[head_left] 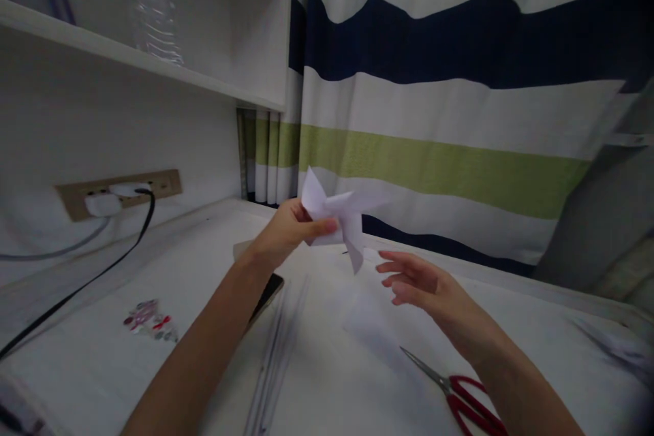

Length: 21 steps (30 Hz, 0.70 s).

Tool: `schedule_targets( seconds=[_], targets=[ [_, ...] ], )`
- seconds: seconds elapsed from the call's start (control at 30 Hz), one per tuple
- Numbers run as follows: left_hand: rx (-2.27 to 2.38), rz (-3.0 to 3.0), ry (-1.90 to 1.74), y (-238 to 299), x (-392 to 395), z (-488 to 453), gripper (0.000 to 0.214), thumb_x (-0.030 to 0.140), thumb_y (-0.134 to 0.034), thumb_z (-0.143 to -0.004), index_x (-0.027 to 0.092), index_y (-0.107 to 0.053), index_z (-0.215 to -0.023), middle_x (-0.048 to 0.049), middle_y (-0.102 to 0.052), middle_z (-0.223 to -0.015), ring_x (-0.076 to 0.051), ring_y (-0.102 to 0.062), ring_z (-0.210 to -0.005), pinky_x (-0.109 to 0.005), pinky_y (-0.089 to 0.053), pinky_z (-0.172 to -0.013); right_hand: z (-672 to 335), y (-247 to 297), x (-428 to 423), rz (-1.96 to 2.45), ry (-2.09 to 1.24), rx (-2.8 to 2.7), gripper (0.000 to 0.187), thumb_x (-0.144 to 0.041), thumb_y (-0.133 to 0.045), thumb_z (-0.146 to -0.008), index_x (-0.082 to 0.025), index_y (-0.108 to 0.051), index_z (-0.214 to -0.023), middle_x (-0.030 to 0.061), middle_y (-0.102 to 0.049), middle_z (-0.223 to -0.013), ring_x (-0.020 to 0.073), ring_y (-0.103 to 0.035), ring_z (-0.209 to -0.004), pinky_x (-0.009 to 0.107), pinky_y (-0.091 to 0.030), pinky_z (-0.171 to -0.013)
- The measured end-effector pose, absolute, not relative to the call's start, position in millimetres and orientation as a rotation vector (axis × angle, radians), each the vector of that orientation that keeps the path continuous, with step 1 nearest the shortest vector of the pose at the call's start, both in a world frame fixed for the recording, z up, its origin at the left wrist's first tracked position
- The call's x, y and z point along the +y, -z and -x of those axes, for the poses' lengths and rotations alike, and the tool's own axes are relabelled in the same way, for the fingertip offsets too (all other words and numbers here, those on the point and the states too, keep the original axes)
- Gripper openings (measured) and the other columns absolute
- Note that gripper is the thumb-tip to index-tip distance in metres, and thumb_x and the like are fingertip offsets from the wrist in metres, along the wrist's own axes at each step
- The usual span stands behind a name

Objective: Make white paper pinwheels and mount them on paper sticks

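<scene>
A white folded paper pinwheel (350, 208) is held up above the table, its pointed blades spread. My left hand (301, 225) pinches it at its left side, the thumb lying on its face. To the right of the pinwheel, my right hand (416, 279) hovers with fingers apart and slightly curled, touching nothing. Below that hand lie scissors (449, 385) with red handles, partly hidden by my right forearm. Thin clear rods or strips (273, 361) lie on the table between my arms. A dark phone-like object (268, 293) shows partly behind my left forearm.
A white table (327, 381) stands against a striped curtain (434, 109). Small decorative bits (148, 320) lie at the left. Cables run from a wall socket (120, 194). A shelf (204, 85) with a clear plastic bottle (153, 7) overhangs the left side.
</scene>
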<state>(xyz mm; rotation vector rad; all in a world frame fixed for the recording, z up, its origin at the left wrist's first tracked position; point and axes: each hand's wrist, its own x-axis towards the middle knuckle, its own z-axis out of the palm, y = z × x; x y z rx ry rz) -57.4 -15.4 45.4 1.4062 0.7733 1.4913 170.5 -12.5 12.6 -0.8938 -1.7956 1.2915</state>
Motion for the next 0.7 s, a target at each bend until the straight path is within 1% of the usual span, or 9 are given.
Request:
schedule_targets(
  seconds=[0.07, 0.17, 0.2, 0.27, 0.33, 0.4, 0.47, 0.53, 0.7],
  targets=[
    [0.759, -1.396, -1.573, -52.8, -20.6, 75.9, 0.018, 0.023, -0.074, -0.053, 0.016, -0.065, -0.066, 0.0026, -0.064, -0.064, -0.009, -0.055, -0.056, -0.019, -0.042, -0.055, -158.8, -0.8, -6.9, 1.041, -1.192, -1.932, 0.032, -0.038, -0.052, -0.075, -0.019, -0.056, -0.100, 0.0077, -0.060, -0.097, 0.0186, -0.056, -0.083, 0.029, -0.047, -0.063],
    [0.685, -1.394, -1.677, -59.9, -26.7, 92.7, 0.019, 0.023, -0.074, -0.054, 0.016, -0.066, -0.069, 0.0020, -0.064, -0.062, -0.011, -0.057, -0.057, -0.019, -0.044, -0.057, -129.7, 23.8, 5.0, 1.170, -1.114, -2.095, 0.032, -0.044, -0.045, -0.077, -0.017, -0.060, -0.086, 0.0074, -0.063, -0.083, 0.0196, -0.058, -0.072, 0.029, -0.046, -0.052],
    [0.659, -1.392, -1.705, -61.2, -27.5, 95.6, 0.019, 0.023, -0.073, -0.055, 0.016, -0.066, -0.070, 0.0016, -0.065, -0.063, -0.011, -0.057, -0.058, -0.019, -0.045, -0.057, -117.8, 32.4, 8.9, 1.206, -1.078, -2.149, 0.031, -0.044, -0.046, -0.077, -0.017, -0.061, -0.079, 0.0066, -0.063, -0.078, 0.0200, -0.058, -0.069, 0.030, -0.046, -0.053],
    [0.632, -1.395, -1.734, -62.8, -27.8, 99.3, 0.019, 0.023, -0.073, -0.056, 0.015, -0.067, -0.072, 0.0010, -0.065, -0.064, -0.010, -0.058, -0.057, -0.018, -0.045, -0.056, -92.9, 47.9, 14.9, 1.281, -0.967, -2.243, 0.027, -0.043, -0.053, -0.074, -0.017, -0.061, -0.070, 0.0057, -0.063, -0.074, 0.0207, -0.058, -0.072, 0.035, -0.044, -0.066],
    [0.611, -1.411, -1.738, -63.8, -27.8, 101.5, 0.020, 0.023, -0.073, -0.056, 0.015, -0.067, -0.073, 0.0003, -0.066, -0.066, -0.010, -0.058, -0.056, -0.018, -0.045, -0.056, -68.9, 60.1, 17.6, 1.370, -0.879, -2.311, 0.026, -0.040, -0.050, -0.078, -0.015, -0.060, -0.077, 0.0058, -0.061, -0.082, 0.0202, -0.056, -0.080, 0.039, -0.042, -0.074],
    [0.574, -1.431, -1.728, -64.8, -28.9, 103.3, 0.020, 0.023, -0.073, -0.057, 0.015, -0.067, -0.073, 0.0002, -0.067, -0.067, -0.009, -0.058, -0.057, -0.017, -0.045, -0.057, -49.1, 69.8, 17.8, 1.437, -0.858, -2.382, 0.023, -0.033, -0.048, -0.082, -0.014, -0.056, -0.091, 0.0049, -0.059, -0.094, 0.0185, -0.056, -0.085, 0.040, -0.043, -0.075],
    [0.532, -1.440, -1.721, -65.9, -31.5, 104.7, 0.018, 0.022, -0.073, -0.057, 0.016, -0.067, -0.074, 0.0007, -0.067, -0.067, -0.009, -0.059, -0.059, -0.017, -0.046, -0.058, -36.0, 78.4, 18.0, 1.481, -0.884, -2.436, 0.022, -0.028, -0.048, -0.083, -0.015, -0.053, -0.099, 0.0054, -0.056, -0.102, 0.0187, -0.055, -0.088, 0.040, -0.044, -0.075],
    [0.516, -1.439, -1.716, -66.8, -34.7, 105.7, 0.017, 0.021, -0.073, -0.058, 0.016, -0.067, -0.073, 0.0013, -0.067, -0.067, -0.009, -0.058, -0.059, -0.017, -0.046, -0.058, -31.0, 86.1, 20.6, 1.505, -0.952, -2.463, 0.022, -0.026, -0.049, -0.083, -0.016, -0.052, -0.102, 0.0057, -0.055, -0.104, 0.0189, -0.055, -0.088, 0.039, -0.045, -0.074],
    [0.590, -1.430, -1.696, -66.8, -38.5, 105.7, 0.016, 0.023, -0.074, -0.055, 0.015, -0.066, -0.067, 0.0030, -0.064, -0.061, -0.006, -0.054, -0.052, -0.015, -0.042, -0.050, -47.6, 87.1, 32.6, 1.465, -1.161, -2.356, 0.022, -0.025, -0.048, -0.083, -0.014, -0.051, -0.102, 0.0052, -0.056, -0.100, 0.0169, -0.057, -0.080, 0.035, -0.049, -0.067]
  ],
)
